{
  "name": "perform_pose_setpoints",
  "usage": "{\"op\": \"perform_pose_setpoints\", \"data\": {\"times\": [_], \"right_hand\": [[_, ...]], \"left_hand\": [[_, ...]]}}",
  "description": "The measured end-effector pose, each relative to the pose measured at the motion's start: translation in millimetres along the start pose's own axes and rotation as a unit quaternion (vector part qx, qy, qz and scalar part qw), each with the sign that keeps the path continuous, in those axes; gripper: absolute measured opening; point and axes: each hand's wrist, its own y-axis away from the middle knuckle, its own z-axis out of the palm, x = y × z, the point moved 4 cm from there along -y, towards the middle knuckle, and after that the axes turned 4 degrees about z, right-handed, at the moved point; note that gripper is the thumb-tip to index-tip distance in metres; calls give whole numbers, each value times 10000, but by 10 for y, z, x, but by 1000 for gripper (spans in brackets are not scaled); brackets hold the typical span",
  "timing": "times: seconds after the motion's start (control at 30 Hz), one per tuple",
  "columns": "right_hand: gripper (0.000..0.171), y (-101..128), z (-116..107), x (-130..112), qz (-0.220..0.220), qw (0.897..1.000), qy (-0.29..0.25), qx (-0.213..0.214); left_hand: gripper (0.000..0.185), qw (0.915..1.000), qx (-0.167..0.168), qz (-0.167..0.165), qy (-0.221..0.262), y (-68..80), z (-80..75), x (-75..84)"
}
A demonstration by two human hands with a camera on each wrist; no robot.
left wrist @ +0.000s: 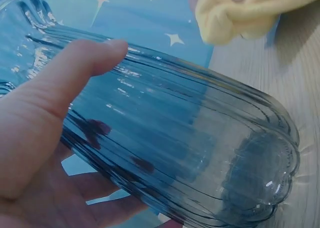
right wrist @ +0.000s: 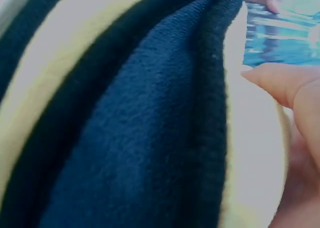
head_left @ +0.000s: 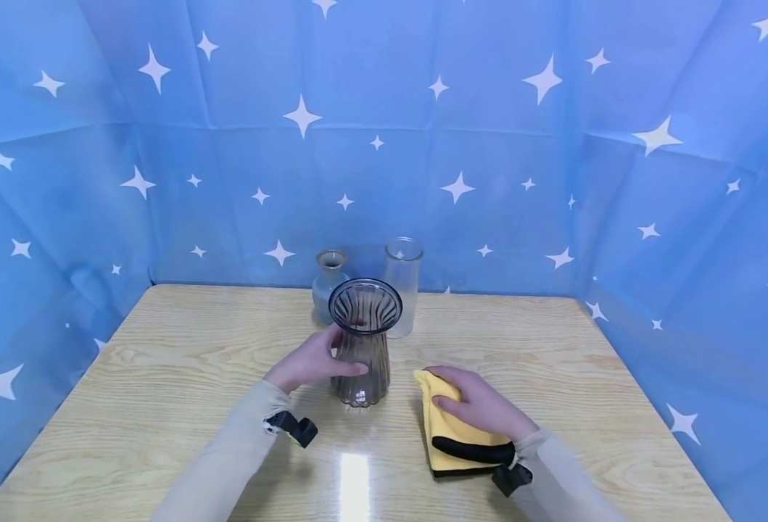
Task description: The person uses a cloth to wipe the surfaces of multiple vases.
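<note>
A ribbed, smoky see-through glass vase (head_left: 372, 355) with a flared dark rim stands in the middle of the head view. My left hand (head_left: 318, 358) grips its side, thumb across the front and fingers around the far side. The left wrist view shows those fingers through and below the glass vase (left wrist: 170, 107). To the right, my right hand (head_left: 478, 402) holds a folded yellow cloth (head_left: 441, 424) with black edging, thumb on top. In the right wrist view, the cloth (right wrist: 255, 148) and its dark blue inner face fill most of the picture.
Behind the held vase stand a small blue-grey vase (head_left: 323, 290) with a narrow neck and a tall clear glass vase (head_left: 410, 286). All are on a light wooden table (head_left: 214, 348). A blue curtain (head_left: 370, 174) with white stars encloses the back and sides.
</note>
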Motion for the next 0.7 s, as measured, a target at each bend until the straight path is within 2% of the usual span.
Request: {"op": "perform_pose_setpoints", "data": {"times": [0.27,0.57,0.7], "right_hand": [[50,141,-137,-65,62,9986,-478,216],[48,304,-336,-6,64,9974,-398,600],[47,364,-386,20,89,9974,-327,643]], "left_hand": [[78,9986,454,-197,-196,71,-175,-104],[75,9971,673,-239,-273,156,-394,-181],[78,9954,826,-298,-394,207,-523,-223]]}}
